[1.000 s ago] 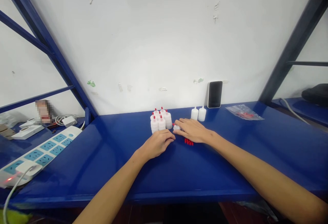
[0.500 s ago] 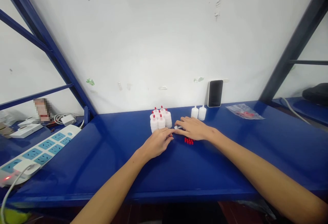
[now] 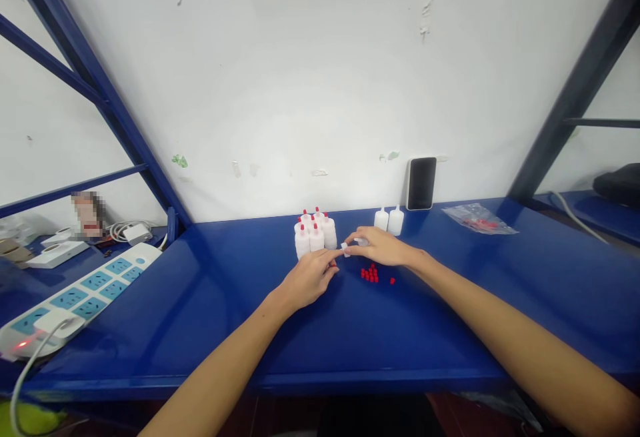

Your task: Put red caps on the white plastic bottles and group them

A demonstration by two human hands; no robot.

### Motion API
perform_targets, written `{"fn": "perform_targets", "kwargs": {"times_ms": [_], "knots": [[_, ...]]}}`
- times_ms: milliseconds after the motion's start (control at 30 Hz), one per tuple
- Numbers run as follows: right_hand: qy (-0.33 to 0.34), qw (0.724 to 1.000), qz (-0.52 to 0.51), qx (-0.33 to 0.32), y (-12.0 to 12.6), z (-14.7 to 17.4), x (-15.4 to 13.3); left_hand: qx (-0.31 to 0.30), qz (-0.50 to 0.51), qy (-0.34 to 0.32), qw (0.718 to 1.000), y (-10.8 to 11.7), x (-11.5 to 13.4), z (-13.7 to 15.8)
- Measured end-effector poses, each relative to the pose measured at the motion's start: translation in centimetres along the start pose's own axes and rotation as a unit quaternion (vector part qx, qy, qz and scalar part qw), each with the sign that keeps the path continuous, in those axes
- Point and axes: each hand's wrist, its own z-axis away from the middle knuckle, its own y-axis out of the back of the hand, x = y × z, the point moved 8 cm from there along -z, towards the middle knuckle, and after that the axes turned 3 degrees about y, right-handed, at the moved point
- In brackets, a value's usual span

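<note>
My left hand point(image 3: 313, 278) rests low over the table, fingers curled; a bit of red, which looks like a red cap point(image 3: 334, 265), shows between thumb and fingers. Its stretched forefinger reaches a small white piece point(image 3: 345, 249). From the other side my right hand point(image 3: 383, 247) has its thumb and forefinger closed around that piece. Another white part point(image 3: 361, 242) shows within the curve of the right fingers. Behind the left hand stand several white squeeze bottles point(image 3: 317, 240) with red tips. Several loose red caps point(image 3: 370, 275) lie below the right hand, one red cap point(image 3: 393, 281) apart.
Two white bottles point(image 3: 395, 222) without red caps stand near the wall. Right of them a dark-screened device point(image 3: 421, 183) leans upright, and a clear bag point(image 3: 480, 219) with red pieces lies flat. A power strip point(image 3: 95, 293) runs along the left of the blue table point(image 3: 210, 330).
My right hand has drawn its fingers in around the small white piece. More of the loose red caps show, one lying apart to the right. My left hand stays nearly in place.
</note>
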Motion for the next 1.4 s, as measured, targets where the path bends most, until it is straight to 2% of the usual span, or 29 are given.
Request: {"fn": "perform_targets", "kwargs": {"times_ms": [233, 433, 533, 667, 733, 900, 1033, 1133, 1200, 1300, 1400], "knots": [[-0.017, 0.985, -0.167, -0.029, 0.3, 0.0, 1.1, 0.005, 0.06, 0.052, 0.997, -0.4, -0.8, -0.1], [-0.052, 0.965, -0.254, -0.03, 0.4, 0.0, 2.0, 0.028, 0.1, 0.07, 0.992, -0.3, -0.9, -0.2], [-0.05, 0.957, -0.285, -0.032, 0.2, 0.1, 1.5, 0.027, 0.087, 0.074, 0.993, -0.4, -1.0, -0.3], [-0.013, 0.947, -0.315, -0.055, 0.0, 0.3, 0.0, 0.021, 0.12, 0.095, 0.988, -0.7, -1.2, -0.3], [0.0, 0.956, -0.287, -0.06, 0.1, 0.4, -0.5, 0.018, 0.137, 0.095, 0.986, -0.9, -1.1, -0.3], [0.074, 0.989, -0.124, -0.012, 0.8, 0.5, -1.8, 0.015, 0.145, 0.087, 0.985, -1.2, -0.8, -0.2], [0.06, 0.997, -0.039, -0.019, 0.2, 0.3, -1.5, 0.042, 0.144, 0.085, 0.985, -0.8, -0.7, -0.1], [0.05, 0.999, -0.002, -0.007, 0.2, 0.2, -1.3, 0.092, 0.127, 0.061, 0.986, 0.3, -0.1, -0.2], [0.042, 0.998, 0.015, 0.038, 1.0, 0.4, -1.4, 0.143, 0.115, 0.037, 0.982, 1.4, 0.6, -0.1], [0.02, 0.989, 0.03, 0.142, 2.6, 1.4, -1.9, 0.215, 0.092, 0.006, 0.972, 2.9, 1.7, 0.4], [0.071, 0.979, -0.002, 0.193, 3.1, 2.4, -3.7, 0.26, 0.067, -0.027, 0.963, 3.8, 2.9, 0.9]]}}
